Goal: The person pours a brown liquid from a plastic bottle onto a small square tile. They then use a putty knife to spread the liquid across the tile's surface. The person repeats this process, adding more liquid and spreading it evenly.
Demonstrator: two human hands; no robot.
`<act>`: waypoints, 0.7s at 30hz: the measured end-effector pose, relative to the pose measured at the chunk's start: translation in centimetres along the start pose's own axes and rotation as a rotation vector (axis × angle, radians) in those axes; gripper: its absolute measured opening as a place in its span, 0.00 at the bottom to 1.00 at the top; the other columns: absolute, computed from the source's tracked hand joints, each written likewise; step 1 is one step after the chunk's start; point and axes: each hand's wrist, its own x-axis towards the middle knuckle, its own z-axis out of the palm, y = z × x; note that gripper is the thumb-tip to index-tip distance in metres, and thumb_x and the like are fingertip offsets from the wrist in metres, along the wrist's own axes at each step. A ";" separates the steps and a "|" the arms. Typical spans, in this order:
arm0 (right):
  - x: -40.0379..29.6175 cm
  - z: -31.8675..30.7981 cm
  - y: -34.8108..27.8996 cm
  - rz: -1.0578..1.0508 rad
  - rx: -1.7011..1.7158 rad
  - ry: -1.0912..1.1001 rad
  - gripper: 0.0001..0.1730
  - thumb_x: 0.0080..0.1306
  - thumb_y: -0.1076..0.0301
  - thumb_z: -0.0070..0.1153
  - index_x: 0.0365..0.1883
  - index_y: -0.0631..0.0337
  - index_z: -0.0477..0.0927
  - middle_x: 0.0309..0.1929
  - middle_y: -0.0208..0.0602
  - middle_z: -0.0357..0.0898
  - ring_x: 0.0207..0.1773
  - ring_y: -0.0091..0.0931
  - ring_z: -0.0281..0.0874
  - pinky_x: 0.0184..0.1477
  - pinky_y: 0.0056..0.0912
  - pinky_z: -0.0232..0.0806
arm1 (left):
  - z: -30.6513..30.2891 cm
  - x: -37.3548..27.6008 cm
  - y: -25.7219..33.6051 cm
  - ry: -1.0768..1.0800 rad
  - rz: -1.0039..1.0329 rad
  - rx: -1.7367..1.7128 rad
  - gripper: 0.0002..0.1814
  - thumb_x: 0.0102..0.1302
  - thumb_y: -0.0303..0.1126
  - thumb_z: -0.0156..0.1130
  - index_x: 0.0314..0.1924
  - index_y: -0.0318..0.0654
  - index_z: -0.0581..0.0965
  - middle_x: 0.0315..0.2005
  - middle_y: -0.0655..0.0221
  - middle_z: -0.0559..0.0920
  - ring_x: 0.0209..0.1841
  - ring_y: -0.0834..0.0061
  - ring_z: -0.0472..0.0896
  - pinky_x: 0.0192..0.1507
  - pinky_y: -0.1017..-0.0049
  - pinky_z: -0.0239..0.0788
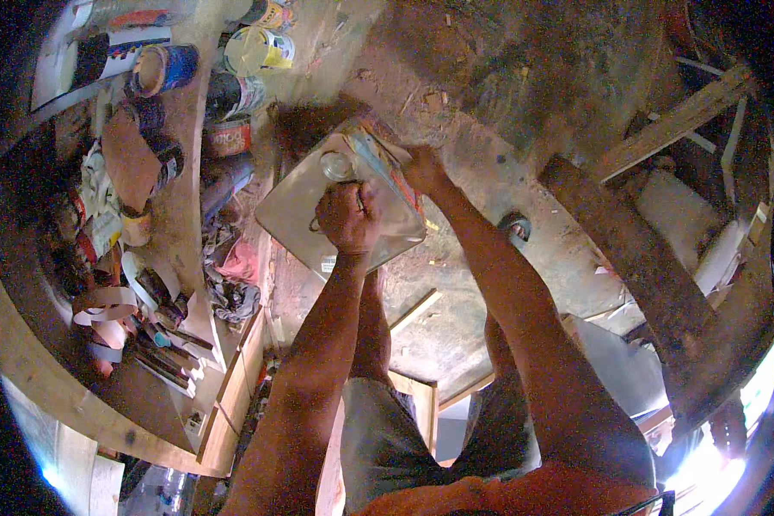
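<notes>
A square metal can (290, 209) hangs or stands before me, its bare top turned up to the camera. My left hand (348, 216) is closed around the handle in the middle of that top, and part of a wire loop shows beside the fingers. Just beyond the knuckles is a round cap or spout (337, 166). My right hand (424, 171) is at the can's right side, by the printed blue and red label face (384, 164). Its fingertips are partly hidden, so whether they grip or only touch the can is unclear.
Left, a wooden shelf (197, 187) holds a blue tin (164, 69), brushes and tools (164, 361), and rags. Paint cans (258, 51) stand beside it. A dark wooden plank (625, 238) lies right, near a timber frame (677, 122). A wood strip (416, 311) lies on the dirty floor.
</notes>
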 end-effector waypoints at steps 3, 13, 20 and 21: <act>-11.3 -8.8 -3.0 0.042 -0.007 -0.367 0.27 0.52 0.76 0.51 0.54 0.59 0.82 0.45 0.53 0.84 0.48 0.37 0.85 0.51 0.37 0.73 | 0.0 -0.3 -0.5 -0.011 -0.046 0.051 0.10 0.65 0.41 0.59 0.30 0.46 0.77 0.26 0.63 0.79 0.31 0.55 0.77 0.34 0.56 0.66; -20.5 -14.5 -5.3 -0.366 0.015 0.242 0.35 0.43 0.82 0.56 0.52 0.46 0.85 0.72 0.47 0.63 0.76 0.47 0.53 0.73 0.56 0.49 | -4.3 -0.2 2.6 -0.432 -0.587 -0.727 0.20 0.72 0.49 0.54 0.36 0.38 0.80 0.31 0.65 0.83 0.34 0.71 0.79 0.38 0.66 0.70; -20.5 -12.8 -5.3 -0.487 -0.242 0.293 0.39 0.44 0.81 0.59 0.59 0.45 0.80 0.79 0.47 0.46 0.80 0.55 0.35 0.76 0.57 0.41 | -5.7 -6.3 10.8 -0.420 -0.778 -1.217 0.19 0.71 0.35 0.59 0.57 0.31 0.73 0.49 0.66 0.81 0.49 0.75 0.78 0.53 0.72 0.69; -20.7 -12.8 -5.0 -0.486 -0.193 0.344 0.41 0.45 0.81 0.58 0.62 0.48 0.77 0.79 0.48 0.46 0.80 0.55 0.34 0.76 0.56 0.40 | -6.6 -4.3 12.0 -0.425 -0.886 -1.299 0.19 0.71 0.33 0.59 0.58 0.31 0.73 0.50 0.66 0.80 0.50 0.75 0.78 0.53 0.72 0.69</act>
